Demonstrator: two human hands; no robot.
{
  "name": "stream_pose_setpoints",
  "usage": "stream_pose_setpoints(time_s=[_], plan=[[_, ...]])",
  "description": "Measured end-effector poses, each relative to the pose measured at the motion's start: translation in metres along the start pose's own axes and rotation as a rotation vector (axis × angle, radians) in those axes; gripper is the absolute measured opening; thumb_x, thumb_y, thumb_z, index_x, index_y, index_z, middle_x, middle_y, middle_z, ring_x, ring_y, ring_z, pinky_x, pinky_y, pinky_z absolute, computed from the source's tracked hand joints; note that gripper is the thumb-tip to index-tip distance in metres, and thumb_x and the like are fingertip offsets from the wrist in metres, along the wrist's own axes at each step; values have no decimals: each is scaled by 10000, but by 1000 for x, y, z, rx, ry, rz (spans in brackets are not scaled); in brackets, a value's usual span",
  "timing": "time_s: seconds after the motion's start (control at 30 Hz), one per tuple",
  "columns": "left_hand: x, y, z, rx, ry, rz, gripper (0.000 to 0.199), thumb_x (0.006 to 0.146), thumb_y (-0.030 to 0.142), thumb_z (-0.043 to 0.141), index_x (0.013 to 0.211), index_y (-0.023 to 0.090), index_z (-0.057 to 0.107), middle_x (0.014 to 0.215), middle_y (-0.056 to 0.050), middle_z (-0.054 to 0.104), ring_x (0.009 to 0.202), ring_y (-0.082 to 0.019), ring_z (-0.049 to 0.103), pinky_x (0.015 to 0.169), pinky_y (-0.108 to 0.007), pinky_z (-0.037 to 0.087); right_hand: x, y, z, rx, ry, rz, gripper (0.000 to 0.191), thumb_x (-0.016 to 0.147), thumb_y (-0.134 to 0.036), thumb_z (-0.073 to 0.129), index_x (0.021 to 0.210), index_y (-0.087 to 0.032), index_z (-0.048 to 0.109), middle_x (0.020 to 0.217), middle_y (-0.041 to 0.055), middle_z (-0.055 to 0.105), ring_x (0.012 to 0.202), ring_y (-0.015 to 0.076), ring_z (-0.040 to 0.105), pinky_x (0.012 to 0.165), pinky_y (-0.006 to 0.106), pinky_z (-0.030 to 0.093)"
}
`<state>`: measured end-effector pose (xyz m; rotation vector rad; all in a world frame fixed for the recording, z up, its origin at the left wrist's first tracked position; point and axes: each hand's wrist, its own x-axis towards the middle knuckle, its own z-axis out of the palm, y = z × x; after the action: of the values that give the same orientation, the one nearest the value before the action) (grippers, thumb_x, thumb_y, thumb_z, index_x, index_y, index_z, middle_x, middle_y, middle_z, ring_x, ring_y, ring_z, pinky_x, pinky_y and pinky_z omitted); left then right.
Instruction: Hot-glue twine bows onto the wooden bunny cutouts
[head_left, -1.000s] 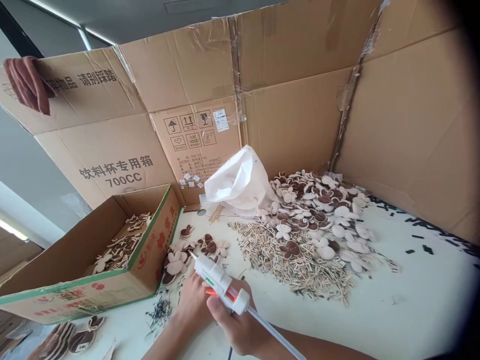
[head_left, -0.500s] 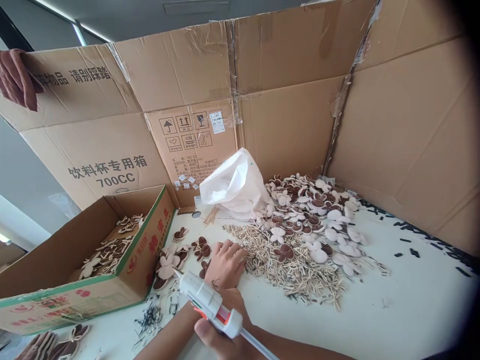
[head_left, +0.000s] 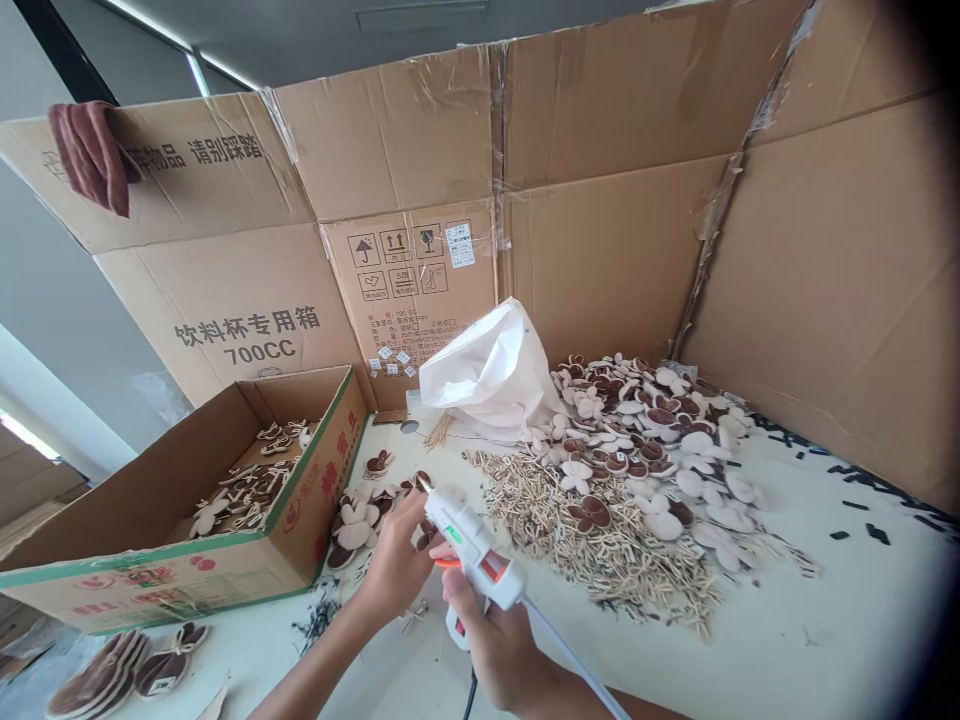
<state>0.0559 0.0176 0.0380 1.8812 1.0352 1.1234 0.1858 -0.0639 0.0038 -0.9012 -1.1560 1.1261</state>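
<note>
Head view: your right hand (head_left: 487, 640) grips a white hot-glue gun (head_left: 472, 545); your left hand (head_left: 390, 560) is curled, grip unclear; white tabletop (head_left: 825, 610), brown cardboard walls (head_left: 600, 270).

Large dark characters, "饮料杯专用箱" (head_left: 247, 320), are printed on the left of the cardboard backdrop (head_left: 600, 270), with "700CC" (head_left: 253, 351) beneath them. Higher on its left flap, "请别踩踏" (head_left: 225, 148) is printed. Right of these, a "700 CC" specification block (head_left: 401, 335) is printed under handling symbols (head_left: 397, 262). Red characters on the open carton (head_left: 322, 510) before the backdrop are perhaps a brand, but they are too skewed to be read with confidence.
</note>
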Motion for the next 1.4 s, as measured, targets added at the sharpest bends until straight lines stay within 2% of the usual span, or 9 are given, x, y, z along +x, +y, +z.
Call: stream_pose_setpoints(time_s=[0.07,0.13,0.23,0.4,0.63,0.87,1.1,1.27,1.4], plan=[[-14,-5,-20,58,-80,16,87,870,319,698,851,245,741,850,-49,703,796,-233,600,749,-326,459,4,1,0,26,62,44,469,926,-621,570,1076,-188,671,658,-29,474,535,120,393,494,259,380],[-28,-12,-34,39,-87,-23,93,890,328,695,922,260,749,891,-52,720,833,-236,626,784,-323,477,10,-1,-1,24,122,77,445,916,-622,591,1033,-198,662,694,-22,503,559,117,414,519,251,397],[-44,-18,-43,-8,-66,-41,93,901,333,692,901,253,741,855,-53,714,796,-223,620,776,-319,490,19,-5,-3,-36,147,121,441,852,-613,688,1037,-215,643,695,-27,532,566,125,433,516,249,399],[-47,-15,-40,36,-82,35,120,919,343,678,894,247,744,833,-54,709,775,-213,612,753,-320,483,24,-2,1,-117,210,149,559,723,-605,808,1071,-193,662,718,1,604,604,159,521,541,268,432],[-46,-13,-40,-82,-42,-50,186,928,397,666,913,239,764,874,-63,745,775,-213,623,752,-324,479,20,-1,10,-70,194,172,592,711,-574,820,1120,-178,658,826,67,707,709,223,632,595,309,493],[-45,-17,-37,-131,-34,-49,204,936,385,670,940,215,783,874,-58,748,752,-179,600,724,-284,467,18,-6,14,-68,163,153,566,697,-587,831,1066,-195,655,846,85,734,721,233,655,629,326,518],[-44,-19,-34,-148,-50,-6,171,927,361,702,948,237,819,875,-52,758,785,-175,627,723,-273,468,20,-1,9,-62,155,209,543,690,-547,845,1062,-201,655,837,68,731,640,199,602,531,295,448],[-44,-24,-32,-157,-5,-62,170,905,369,728,905,213,796,855,-40,752,732,-151,586,692,-253,455,21,4,7,-57,169,238,531,693,-524,846,1066,-196,657,766,39,692,595,178,560,497,279,407],[-44,-24,-32,-148,-18,-81,201,920,391,706,898,202,771,853,-36,743,730,-148,573,693,-250,446,20,5,7,-66,165,234,542,695,-539,839,1073,-201,647,770,32,676,564,150,504,500,277,408]])
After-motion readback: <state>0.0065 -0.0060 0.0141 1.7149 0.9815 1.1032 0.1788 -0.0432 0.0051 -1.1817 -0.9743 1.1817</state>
